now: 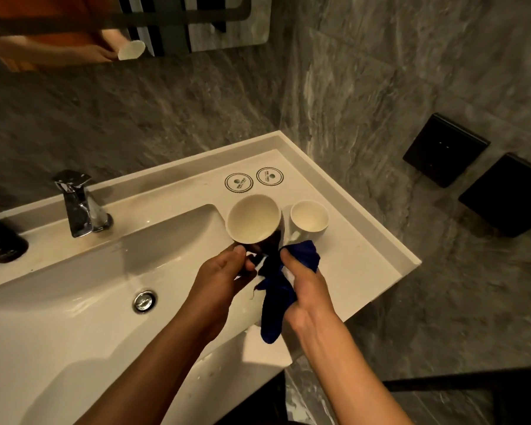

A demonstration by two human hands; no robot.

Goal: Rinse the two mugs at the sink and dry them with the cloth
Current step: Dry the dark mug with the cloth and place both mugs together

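Head view shows the left hand [227, 271] holding the dark mug [255, 222] by its lower part, tilted, above the right end of the sink [74, 302]. The right hand [304, 283] grips the blue cloth [276, 289] and presses it on the mug's outer wall. To dry well, I think the person should turn the mug slowly and also wipe inside. This mug is cream inside, dark outside. The second mug [309, 216], white, stands upright just beside it on the counter [350, 265].
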